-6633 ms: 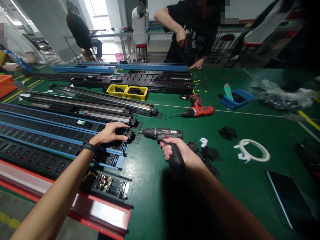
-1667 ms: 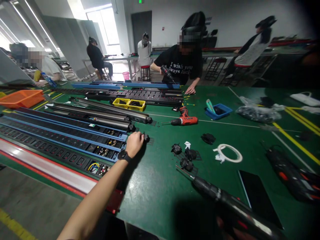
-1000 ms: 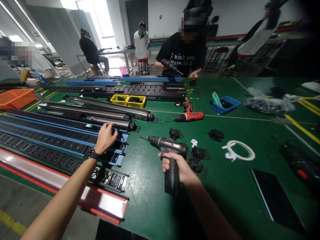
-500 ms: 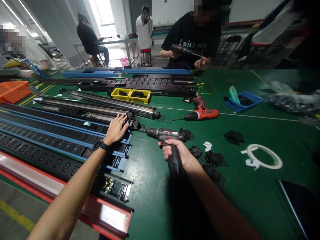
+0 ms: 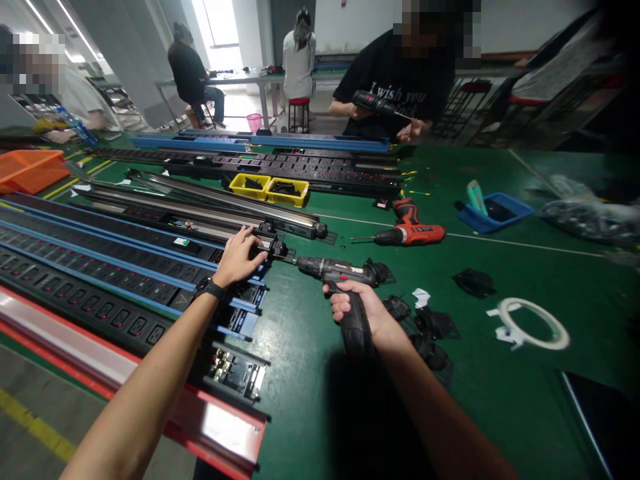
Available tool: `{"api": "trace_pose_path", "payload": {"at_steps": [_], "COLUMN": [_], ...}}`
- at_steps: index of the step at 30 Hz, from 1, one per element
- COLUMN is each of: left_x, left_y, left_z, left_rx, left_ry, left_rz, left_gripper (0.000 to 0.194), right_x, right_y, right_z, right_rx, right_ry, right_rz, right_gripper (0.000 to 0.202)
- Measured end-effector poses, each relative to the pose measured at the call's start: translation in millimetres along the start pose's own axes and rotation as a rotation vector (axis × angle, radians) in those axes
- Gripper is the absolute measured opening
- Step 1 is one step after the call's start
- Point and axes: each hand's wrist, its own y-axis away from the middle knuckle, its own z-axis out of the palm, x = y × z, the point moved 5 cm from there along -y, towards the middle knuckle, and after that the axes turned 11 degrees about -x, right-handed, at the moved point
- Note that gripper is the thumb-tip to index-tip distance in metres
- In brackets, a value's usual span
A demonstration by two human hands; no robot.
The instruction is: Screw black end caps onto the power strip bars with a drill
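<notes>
My right hand [image 5: 363, 310] is wrapped round the grip of a black cordless drill [image 5: 345, 270]. The drill lies level, and its bit points left at the black end cap [image 5: 280, 249] of a long power strip [image 5: 210, 235]. My left hand [image 5: 240, 257] rests on top of that strip close to the cap, its fingers apart and slightly bent. Whether the bit touches a screw is too small to make out. Beyond, an orange-and-black drill [image 5: 417, 233] lies on the green table [image 5: 300, 373].
More power strips [image 5: 115, 303] with blue edges lie at left, beside a red channel [image 5: 220, 427]. Yellow bins [image 5: 287, 191] hold black parts. Black caps [image 5: 430, 323], a tape roll [image 5: 535, 323] and a blue tray [image 5: 500, 213] lie at right. A co-worker [image 5: 395, 87] opposite holds another drill.
The whole view has shifted slightly to the right and down. My left fingers are a little more bent on the strip. The right hand keeps hold of the drill in the same place.
</notes>
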Motion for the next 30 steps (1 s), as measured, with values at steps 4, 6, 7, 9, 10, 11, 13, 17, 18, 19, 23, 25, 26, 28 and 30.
{"api": "trace_pose_path", "payload": {"at_steps": [4,6,7,9,10,11,13,17,18,19,23,25,26,28,30], "left_x": [-6.4,-9.0,-9.6,-9.0,-8.2,-7.2,-5.2,-2.4,-1.9,-1.4,-0.3,-0.2,-0.2,0.1,0.9], "left_y": [-2.8,-4.6,-5.0,-4.6,-4.0,-3.1,-1.2,1.4,1.6,1.7,2.0,2.4,2.6,3.1,3.6], "left_z": [1.8,2.5,2.5,1.9,1.5,1.0,-0.2,-2.0,-2.2,-2.2,-2.4,-2.8,-3.0,-3.5,-4.3], "left_rx": [-0.016,-0.011,-0.006,0.003,0.007,0.009,0.017,0.04,0.04,0.038,0.028,0.026,0.025,0.021,0.019], "left_ry": [0.04,0.062,0.067,0.065,0.061,0.057,0.048,0.031,0.027,0.023,0.021,0.025,0.028,0.032,0.033], "left_rz": [0.001,-0.006,-0.008,-0.006,-0.003,0.001,0.004,0.003,0.003,0.003,-0.01,-0.018,-0.021,-0.023,-0.02], "left_gripper": [0.033,0.031,0.03,0.027,0.026,0.025,0.026,0.028,0.028,0.028,0.028,0.027,0.027,0.027,0.027], "right_x": [-0.7,-1.1,-1.1,-1.4,-1.8,-2.1,-2.4,-3.2,-2.9,-2.1,1.1,1.3,1.5,2.6,3.6], "right_y": [3.7,5.2,5.6,5.4,5.0,4.3,2.4,-1.3,-1.8,-2.1,-1.8,-1.5,-1.4,-0.8,-0.4], "right_z": [-0.8,-1.2,-1.3,-1.6,-1.8,-1.8,-0.8,5.3,7.1,8.8,11.9,12.2,12.5,14.1,16.8], "right_rx": [0.067,0.09,0.1,0.125,0.14,0.152,0.152,0.065,0.037,0.011,-0.025,-0.014,-0.007,0.006,0.015], "right_ry": [0.05,0.085,0.103,0.14,0.159,0.172,0.178,0.113,0.086,0.055,-0.025,-0.037,-0.047,-0.091,-0.138], "right_rz": [0.012,0.005,0.006,0.015,0.026,0.043,0.09,0.145,0.158,0.178,0.243,0.247,0.251,0.275,0.298], "right_gripper": [0.032,0.033,0.033,0.032,0.031,0.029,0.027,0.026,0.025,0.024,0.022,0.024,0.025,0.026,0.025]}}
